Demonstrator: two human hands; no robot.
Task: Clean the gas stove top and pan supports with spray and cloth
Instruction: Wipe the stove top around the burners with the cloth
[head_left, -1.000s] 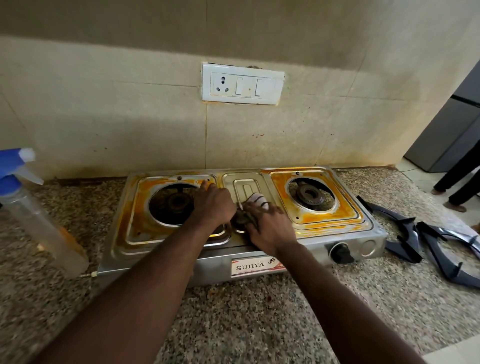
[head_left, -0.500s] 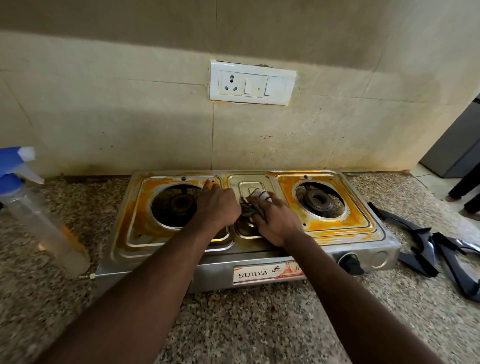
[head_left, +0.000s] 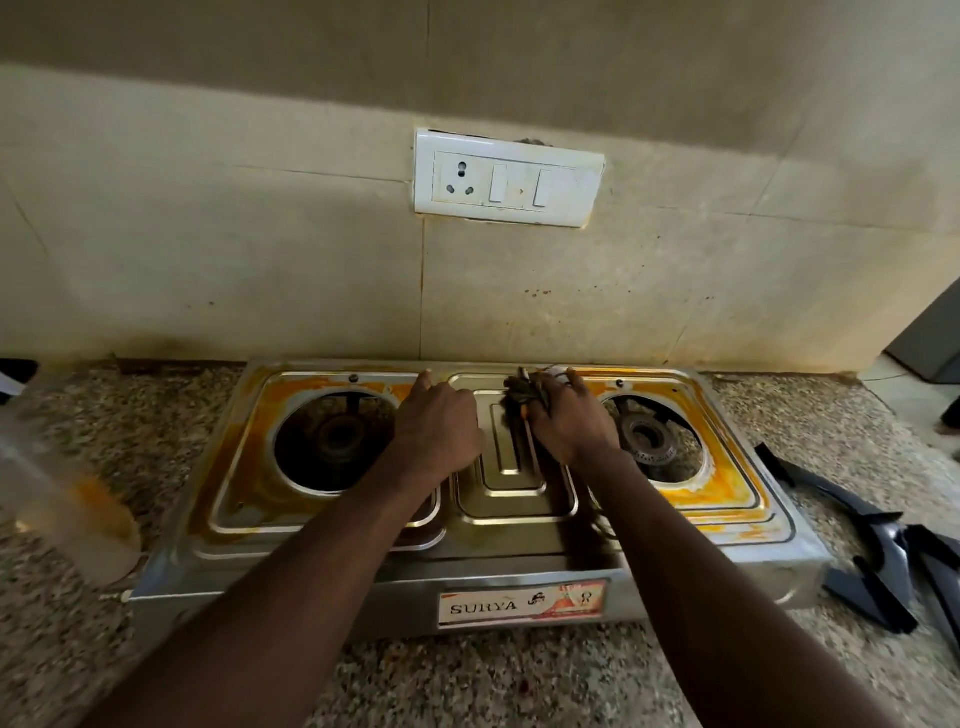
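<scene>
Gas stove top (head_left: 509, 540): sitting mid-tabletop (head_left: 467, 680) against the far wall (head_left: 260, 260), being wiped along the centre panel. Carrying the dark cloth (head_left: 519, 397), bunched in the clenched grip of the right hand (head_left: 571, 423), from the panel's near half a second ago out to its far edge. Bracing as before with the left hand (head_left: 439, 426), resting on the metal and grasping nothing. Leaving orange residue around both burners (head_left: 337, 436); probably still awaiting wiping, like the pan supports (head_left: 872, 540) lying to the right.
</scene>
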